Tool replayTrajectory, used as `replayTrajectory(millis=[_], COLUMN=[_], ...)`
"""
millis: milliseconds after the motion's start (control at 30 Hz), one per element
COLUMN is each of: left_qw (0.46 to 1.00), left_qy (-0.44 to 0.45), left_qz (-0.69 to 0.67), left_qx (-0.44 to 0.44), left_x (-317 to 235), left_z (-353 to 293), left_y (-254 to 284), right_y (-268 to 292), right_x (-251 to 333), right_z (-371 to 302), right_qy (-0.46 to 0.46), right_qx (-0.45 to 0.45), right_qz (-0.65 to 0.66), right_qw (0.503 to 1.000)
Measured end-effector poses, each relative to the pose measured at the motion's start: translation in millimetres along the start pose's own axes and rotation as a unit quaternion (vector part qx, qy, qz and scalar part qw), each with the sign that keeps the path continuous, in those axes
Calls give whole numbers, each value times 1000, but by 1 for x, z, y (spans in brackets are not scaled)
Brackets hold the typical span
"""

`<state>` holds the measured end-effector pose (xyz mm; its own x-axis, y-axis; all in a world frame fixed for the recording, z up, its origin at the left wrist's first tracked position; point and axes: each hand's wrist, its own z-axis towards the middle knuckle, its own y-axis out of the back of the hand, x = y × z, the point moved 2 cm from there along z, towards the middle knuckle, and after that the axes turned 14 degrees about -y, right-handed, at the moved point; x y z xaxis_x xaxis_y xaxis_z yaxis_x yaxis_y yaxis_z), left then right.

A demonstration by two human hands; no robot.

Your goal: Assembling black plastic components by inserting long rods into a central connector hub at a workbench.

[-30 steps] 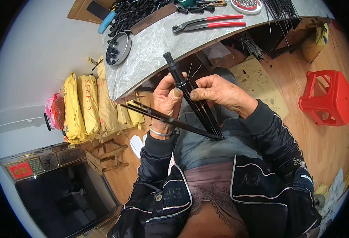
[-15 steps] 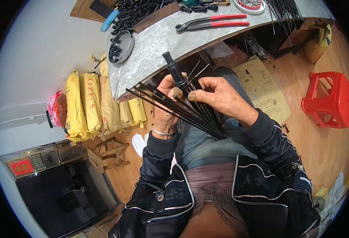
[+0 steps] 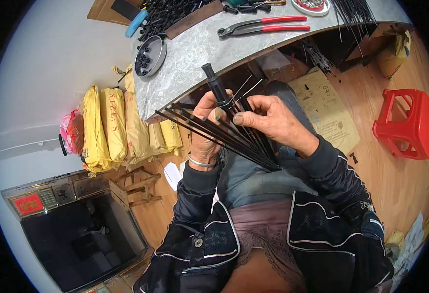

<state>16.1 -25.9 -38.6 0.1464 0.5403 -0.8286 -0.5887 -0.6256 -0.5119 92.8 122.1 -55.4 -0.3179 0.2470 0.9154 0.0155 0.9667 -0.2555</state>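
A bundle of thin black rods (image 3: 209,128) fans out above my lap, like the ribs of an umbrella frame. Its lower ends gather close to my knees. A black stepped plastic tube (image 3: 216,87) stands tilted at the upper end. My left hand (image 3: 202,149) wraps round the tube's lower part from the left, its thumb up beside the rods. From the right, my right hand (image 3: 285,126) pinches at the rods just below the tube, thumb on top. Two bare metal rod ends stick up between the hands. The fingertips' exact hold is partly hidden.
On the grey table (image 3: 190,53) lie red-handled nippers (image 3: 286,28), a round dish (image 3: 161,57) of small black parts and a heap of black pieces (image 3: 175,17). More rods (image 3: 352,17) overhang the far right edge. A red stool (image 3: 412,124) stands right; yellow sacks (image 3: 95,129) lean left.
The whole view has shifted slightly. Both hands keep their hold on the tube and rods, with hardly any movement of the fingers.
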Motion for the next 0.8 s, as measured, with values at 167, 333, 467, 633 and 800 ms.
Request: replayTrajectory(millis=[167,333,467,633,800], left_qw=[1000,1000,1000,999,999], left_qy=[-3,-19,-13,-12,-7], left_qz=[4,11,18,30,31], left_qx=[5,4,9,14,22], left_x=[-2,0,1,2,1], left_z=[0,0,1,1,3], left_y=[-1,-1,-2,-4,-6], right_y=[-5,0,6,6,10], right_x=[2,7,3,2,3], right_z=[-4,-4,-1,-2,0], right_qy=[5,8,6,11,-3], right_qx=[-58,-30,29,43,81], right_qz=[-43,-52,-18,6,6], right_qw=[997,998,999,999,997])
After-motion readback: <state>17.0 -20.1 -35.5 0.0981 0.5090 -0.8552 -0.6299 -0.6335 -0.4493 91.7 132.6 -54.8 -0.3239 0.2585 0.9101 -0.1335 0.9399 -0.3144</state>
